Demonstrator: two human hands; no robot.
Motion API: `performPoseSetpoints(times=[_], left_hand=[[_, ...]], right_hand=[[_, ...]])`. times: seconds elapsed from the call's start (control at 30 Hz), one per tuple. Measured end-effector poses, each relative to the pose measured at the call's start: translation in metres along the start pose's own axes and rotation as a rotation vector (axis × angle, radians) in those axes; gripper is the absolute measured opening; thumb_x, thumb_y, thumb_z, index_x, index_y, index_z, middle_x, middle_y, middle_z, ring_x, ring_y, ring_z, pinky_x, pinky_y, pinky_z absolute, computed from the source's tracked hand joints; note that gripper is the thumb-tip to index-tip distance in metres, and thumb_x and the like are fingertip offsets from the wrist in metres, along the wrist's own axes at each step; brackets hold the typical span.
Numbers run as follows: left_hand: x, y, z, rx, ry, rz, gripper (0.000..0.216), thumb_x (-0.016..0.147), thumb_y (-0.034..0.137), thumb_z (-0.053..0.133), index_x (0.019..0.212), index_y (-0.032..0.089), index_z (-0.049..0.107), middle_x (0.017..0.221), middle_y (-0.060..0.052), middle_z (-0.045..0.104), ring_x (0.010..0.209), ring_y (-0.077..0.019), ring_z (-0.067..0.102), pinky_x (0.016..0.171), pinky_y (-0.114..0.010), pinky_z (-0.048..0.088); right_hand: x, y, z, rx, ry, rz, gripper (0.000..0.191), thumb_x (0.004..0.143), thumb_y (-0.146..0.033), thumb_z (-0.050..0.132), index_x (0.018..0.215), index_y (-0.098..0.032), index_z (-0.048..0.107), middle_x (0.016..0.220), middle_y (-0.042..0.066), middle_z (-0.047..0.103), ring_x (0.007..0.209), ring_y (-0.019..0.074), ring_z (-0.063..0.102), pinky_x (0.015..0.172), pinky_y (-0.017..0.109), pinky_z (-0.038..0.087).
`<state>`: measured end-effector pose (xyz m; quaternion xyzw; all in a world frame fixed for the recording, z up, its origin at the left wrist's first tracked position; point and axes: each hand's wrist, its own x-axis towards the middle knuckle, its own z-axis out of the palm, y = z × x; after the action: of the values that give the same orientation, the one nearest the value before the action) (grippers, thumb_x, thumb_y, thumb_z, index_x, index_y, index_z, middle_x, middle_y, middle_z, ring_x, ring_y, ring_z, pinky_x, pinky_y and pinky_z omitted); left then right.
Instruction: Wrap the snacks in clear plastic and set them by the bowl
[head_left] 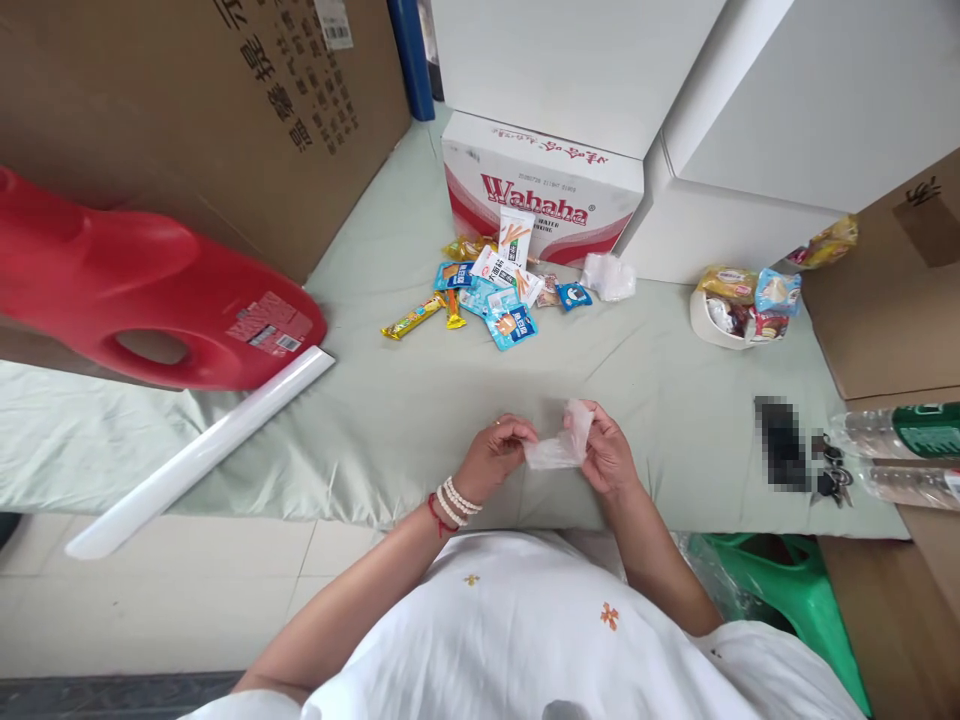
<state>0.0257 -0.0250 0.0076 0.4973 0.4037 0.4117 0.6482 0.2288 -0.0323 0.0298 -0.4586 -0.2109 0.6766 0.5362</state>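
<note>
Pale green cloth (360,430) over the whole work surface, creased and hanging loose at the near edge, with light floor tiles (247,580) below on the left. Along the back, a Wahaha box (544,185) below a large white block (540,60); to the left, a big cardboard carton (187,110), a red jug (165,280) and a long white tube (202,450) jutting past the cloth's edge. In front of the box, a loose pile of snack packets (510,310); farther right, a white container (720,325) of more packets, then keys (832,480) and plastic bottles (900,440).

Near the cloth's front edge, just ahead of a white shirt (525,640), pinches a crumpled plastic film (559,452) at both ends: left hand (491,455) on one side, right hand (611,455) on the other, fingers closed on it and hands slightly apart.

Cannot tell bag from wrapper in the thin, see-through folds. Beside the keys, a dark object (784,445) blurred into blocks, beyond recognition. Bottles cut off by the right edge; green plastic stool (795,590) partly hidden under the cloth; lower packets covered by upper ones.
</note>
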Motion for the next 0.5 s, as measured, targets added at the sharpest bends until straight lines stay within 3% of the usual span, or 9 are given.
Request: performPoseSetpoints(times=[0.1,0.17,0.23,0.33,0.43,0.5], left_hand=[[-0.007,0.003,-0.001,0.051,-0.23,0.075,0.015,0.079,0.035,0.075,0.085,0.022,0.08,0.12,-0.011,0.071,0.114,-0.0285,0.062,0.103,-0.043,0.046],[-0.008,0.005,0.001,0.012,-0.284,0.054,0.022,0.086,0.04,0.069,0.087,0.022,0.081,0.121,-0.011,0.072,0.116,-0.0302,0.062,0.104,-0.045,0.045],[-0.005,0.006,0.008,0.009,-0.163,-0.006,0.031,0.092,0.046,0.063,0.096,0.022,0.08,0.116,-0.011,0.073,0.108,-0.028,0.064,0.096,-0.042,0.049],[0.006,0.006,0.021,0.05,0.04,-0.06,0.036,0.088,0.051,0.07,0.108,0.022,0.078,0.112,-0.01,0.072,0.101,-0.024,0.065,0.087,-0.036,0.051],[0.015,0.006,0.029,-0.044,0.194,-0.033,0.031,0.08,0.05,0.079,0.091,0.02,0.077,0.099,-0.006,0.072,0.096,-0.0205,0.065,0.088,-0.032,0.05],[0.018,0.007,0.028,-0.151,0.255,-0.044,0.031,0.078,0.049,0.082,0.084,0.02,0.075,0.091,-0.003,0.072,0.091,-0.018,0.064,0.089,-0.031,0.049]], right_hand=[[0.004,-0.002,-0.001,-0.046,0.055,-0.032,0.037,0.06,-0.034,0.095,0.086,-0.024,0.071,0.077,-0.003,0.067,0.06,0.01,0.054,0.055,0.022,0.044],[0.005,-0.003,-0.002,-0.054,0.079,-0.035,0.039,0.058,-0.034,0.095,0.086,-0.024,0.071,0.077,-0.003,0.068,0.061,0.0114,0.056,0.057,0.024,0.045],[0.004,-0.003,-0.001,-0.081,0.081,-0.029,0.04,0.059,-0.037,0.094,0.088,-0.025,0.07,0.078,-0.002,0.069,0.063,0.013,0.058,0.058,0.025,0.045],[0.001,0.001,0.004,-0.207,0.051,-0.048,0.034,0.068,-0.044,0.089,0.089,-0.025,0.072,0.072,-0.003,0.066,0.059,0.0128,0.054,0.056,0.026,0.042],[-0.001,0.005,0.007,-0.36,0.067,-0.143,0.028,0.076,-0.047,0.082,0.089,-0.024,0.075,0.068,-0.003,0.063,0.057,0.0112,0.046,0.056,0.026,0.039],[0.0,0.005,0.003,-0.398,0.106,-0.214,0.026,0.078,-0.046,0.081,0.09,-0.024,0.076,0.075,-0.002,0.066,0.065,0.0129,0.051,0.064,0.027,0.044]])
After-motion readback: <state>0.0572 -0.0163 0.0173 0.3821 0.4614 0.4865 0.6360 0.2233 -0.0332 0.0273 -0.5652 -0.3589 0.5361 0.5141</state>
